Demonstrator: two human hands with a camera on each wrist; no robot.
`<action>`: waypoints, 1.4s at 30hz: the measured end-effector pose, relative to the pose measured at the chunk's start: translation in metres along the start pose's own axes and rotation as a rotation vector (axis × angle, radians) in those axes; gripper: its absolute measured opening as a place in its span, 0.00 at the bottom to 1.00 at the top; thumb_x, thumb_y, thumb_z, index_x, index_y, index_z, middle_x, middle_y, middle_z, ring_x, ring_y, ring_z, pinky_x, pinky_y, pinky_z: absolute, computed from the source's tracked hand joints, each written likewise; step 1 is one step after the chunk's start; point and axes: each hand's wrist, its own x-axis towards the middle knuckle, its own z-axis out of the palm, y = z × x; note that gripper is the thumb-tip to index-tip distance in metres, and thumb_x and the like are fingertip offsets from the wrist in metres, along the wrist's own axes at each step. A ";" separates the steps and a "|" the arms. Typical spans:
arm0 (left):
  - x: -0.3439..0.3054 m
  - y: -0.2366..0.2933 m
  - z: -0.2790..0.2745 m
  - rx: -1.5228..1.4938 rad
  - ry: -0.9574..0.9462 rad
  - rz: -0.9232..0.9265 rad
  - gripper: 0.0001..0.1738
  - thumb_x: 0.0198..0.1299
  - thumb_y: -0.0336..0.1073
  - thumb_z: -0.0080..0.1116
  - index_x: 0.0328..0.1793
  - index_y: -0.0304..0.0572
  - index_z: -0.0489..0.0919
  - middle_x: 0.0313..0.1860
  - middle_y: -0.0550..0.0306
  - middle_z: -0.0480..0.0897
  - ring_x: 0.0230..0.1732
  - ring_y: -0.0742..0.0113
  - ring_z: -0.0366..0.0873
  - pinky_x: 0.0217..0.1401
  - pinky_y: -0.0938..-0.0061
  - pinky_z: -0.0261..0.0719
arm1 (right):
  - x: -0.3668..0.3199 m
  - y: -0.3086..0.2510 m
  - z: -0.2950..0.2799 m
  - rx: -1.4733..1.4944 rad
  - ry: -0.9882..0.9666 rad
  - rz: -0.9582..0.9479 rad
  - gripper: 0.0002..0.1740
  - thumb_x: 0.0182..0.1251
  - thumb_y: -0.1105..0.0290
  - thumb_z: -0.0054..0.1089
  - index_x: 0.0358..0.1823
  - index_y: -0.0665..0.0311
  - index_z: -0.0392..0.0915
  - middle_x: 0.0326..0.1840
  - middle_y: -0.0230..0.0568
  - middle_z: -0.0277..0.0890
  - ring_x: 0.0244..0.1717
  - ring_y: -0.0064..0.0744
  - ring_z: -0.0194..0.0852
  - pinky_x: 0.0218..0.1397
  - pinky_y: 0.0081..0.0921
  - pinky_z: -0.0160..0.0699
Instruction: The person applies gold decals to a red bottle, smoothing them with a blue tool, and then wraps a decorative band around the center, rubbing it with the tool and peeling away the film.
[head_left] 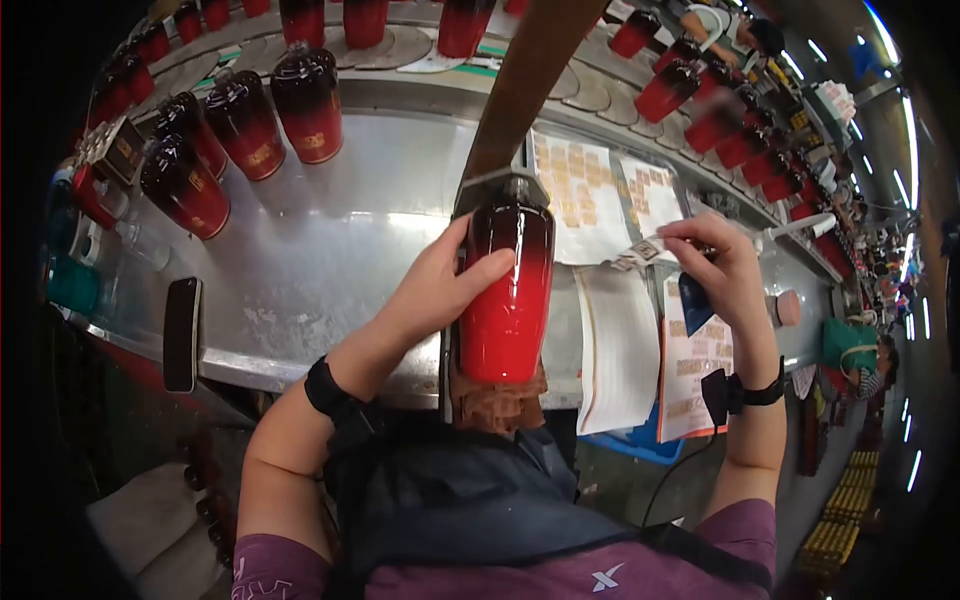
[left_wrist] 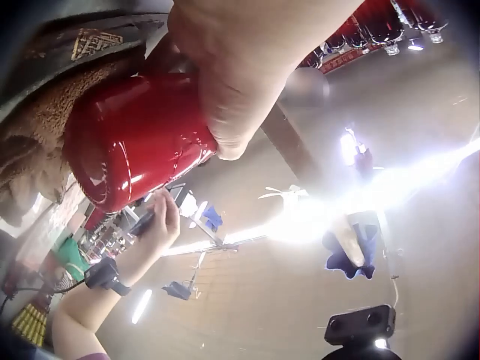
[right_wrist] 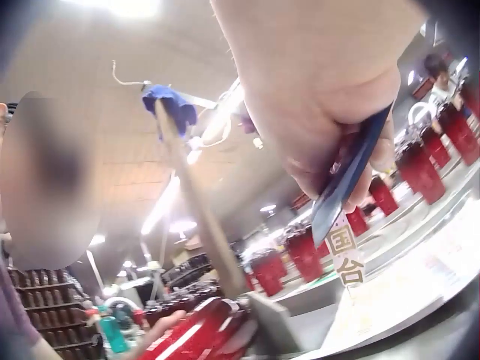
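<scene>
A glossy bottle (head_left: 505, 325), dark at the neck and bright red at the base, lies on a stand in front of me, neck pointing away. My left hand (head_left: 428, 288) grips its left side, thumb across the top; its other fingers are mostly hidden. To the right, my right hand (head_left: 730, 268) pinches a pale sticker strip (head_left: 640, 254) between thumb and fingertip. Gold characters show on the strip (right_wrist: 346, 259) in the right wrist view. That same hand also holds a flat blue scraper (head_left: 692, 303) against its palm. Brown cloth (head_left: 497, 402) lies under the bottle's base.
Sticker sheets (head_left: 580, 200) lie beyond the strip, and more paper sheets (head_left: 618, 350) overhang the table's front edge. A wooden post (head_left: 530, 80) rises past the bottle's neck. Several red bottles (head_left: 250, 125) stand left; others line a conveyor (head_left: 400, 45). A phone (head_left: 183, 335) lies at the left edge.
</scene>
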 end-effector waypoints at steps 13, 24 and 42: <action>-0.002 0.016 0.005 -0.214 -0.031 -0.140 0.31 0.74 0.51 0.53 0.71 0.35 0.68 0.58 0.52 0.79 0.56 0.70 0.77 0.61 0.73 0.76 | 0.019 -0.078 0.023 0.308 -0.325 -0.046 0.07 0.64 0.77 0.64 0.42 0.66 0.87 0.32 0.32 0.78 0.33 0.19 0.72 0.39 0.20 0.71; 0.003 0.015 -0.001 -0.099 0.028 -0.077 0.36 0.72 0.51 0.56 0.73 0.28 0.63 0.63 0.47 0.76 0.62 0.66 0.74 0.67 0.70 0.71 | 0.069 -0.053 0.063 0.479 -0.516 -0.001 0.10 0.68 0.70 0.63 0.45 0.70 0.85 0.38 0.34 0.86 0.41 0.18 0.80 0.48 0.19 0.78; -0.005 0.004 0.004 0.167 0.029 0.060 0.62 0.54 0.43 0.74 0.81 0.23 0.42 0.73 0.36 0.64 0.73 0.53 0.66 0.74 0.64 0.67 | 0.081 -0.038 0.075 0.567 -0.568 0.037 0.11 0.67 0.72 0.61 0.45 0.71 0.85 0.41 0.37 0.86 0.43 0.20 0.81 0.51 0.20 0.80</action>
